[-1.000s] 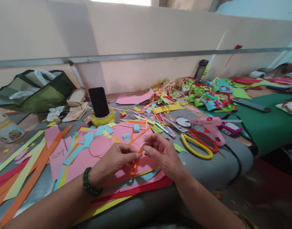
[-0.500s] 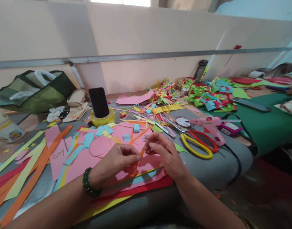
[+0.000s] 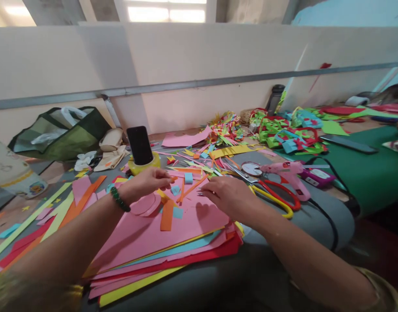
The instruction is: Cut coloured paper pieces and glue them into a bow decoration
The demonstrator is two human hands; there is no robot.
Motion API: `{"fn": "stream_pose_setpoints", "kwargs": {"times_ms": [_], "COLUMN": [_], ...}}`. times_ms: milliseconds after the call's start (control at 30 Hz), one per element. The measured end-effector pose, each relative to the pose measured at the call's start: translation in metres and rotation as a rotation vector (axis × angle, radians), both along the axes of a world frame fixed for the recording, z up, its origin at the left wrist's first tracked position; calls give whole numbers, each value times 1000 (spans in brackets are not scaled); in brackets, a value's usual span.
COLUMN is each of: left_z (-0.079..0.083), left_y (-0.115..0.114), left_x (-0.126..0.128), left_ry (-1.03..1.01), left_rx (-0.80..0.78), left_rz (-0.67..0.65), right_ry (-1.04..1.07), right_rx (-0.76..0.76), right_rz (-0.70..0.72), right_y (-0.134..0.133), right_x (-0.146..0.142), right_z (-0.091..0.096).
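My left hand (image 3: 151,184), with a green bead bracelet (image 3: 118,199) at the wrist, is closed in a pinch above the pink paper. A bit of orange paper strip (image 3: 174,178) shows at its fingertips. To the right, my right hand (image 3: 226,193) is closed around a small metal tool with thin pointed tips (image 3: 200,193); most of it is hidden by the fingers. Beneath both hands lies a stack of coloured paper sheets (image 3: 147,242), pink on top. Pink paper circles (image 3: 145,205), an orange rectangle (image 3: 166,215) and small blue pieces (image 3: 178,212) rest on it.
Large scissors (image 3: 279,195) with red and yellow handles and a pink glue gun (image 3: 288,171) lie at right. A phone (image 3: 139,145) stands in a yellow tape roll (image 3: 147,164). Paper scraps and a pile of woven paper pieces (image 3: 276,130) lie behind. A green bag (image 3: 59,134) sits back left.
My left hand has moved up and left, away from my right hand, with the orange strip gone from between them. The orange rectangle on the stack is uncovered. The view has tilted up slightly.
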State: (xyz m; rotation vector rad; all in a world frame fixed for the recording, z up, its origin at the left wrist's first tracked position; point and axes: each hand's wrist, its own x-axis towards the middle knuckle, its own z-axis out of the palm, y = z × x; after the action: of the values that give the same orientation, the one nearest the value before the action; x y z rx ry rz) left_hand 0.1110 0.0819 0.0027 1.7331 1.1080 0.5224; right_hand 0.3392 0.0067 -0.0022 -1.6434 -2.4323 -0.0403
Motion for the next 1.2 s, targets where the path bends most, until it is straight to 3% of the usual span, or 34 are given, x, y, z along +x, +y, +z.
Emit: {"fn": "stream_pose_setpoints", "kwargs": {"times_ms": [100, 233, 433, 500, 567, 633, 733, 800, 933, 1067, 1200], "left_z": [-10, -14, 6, 14, 16, 10, -7, -18, -28, -30, -32], "left_y": [21, 30, 14, 0, -18, -36, -55, -61, -60, -59, -60], "left_x": [7, 7, -7, -10, -10, -7, 1, 6, 10, 12, 13], "left_ry": [46, 68, 35, 23, -1, -75, -323, -540, -800, -815, -801], "left_rx": [-29, 42, 223, 236, 122, -128, -431, -510, -507, -513, -510], "left_rz": [-8, 61, 168, 178, 106, -58, -209, -156, 6, 67, 94], "right_ry": [-182, -221, -249, -206, -85, 74, 271, 439, 889, 1266, 1452], "right_rx": [19, 56, 118, 211, 390, 582, 666, 591, 336, -116, -493], "right_rz": [127, 260, 385, 381, 399, 474, 571, 522, 273, 55, 16], "right_y": [14, 21, 28, 25, 15, 0, -27, -41, -53, -46, -39], "right_x": [-17, -36, -43, -35, -24, -14, -10, -14, -27, -26, -22], "right_z": [-1, -9, -20, -19, -18, -17, -20, -25, -31, -34, -35]}}
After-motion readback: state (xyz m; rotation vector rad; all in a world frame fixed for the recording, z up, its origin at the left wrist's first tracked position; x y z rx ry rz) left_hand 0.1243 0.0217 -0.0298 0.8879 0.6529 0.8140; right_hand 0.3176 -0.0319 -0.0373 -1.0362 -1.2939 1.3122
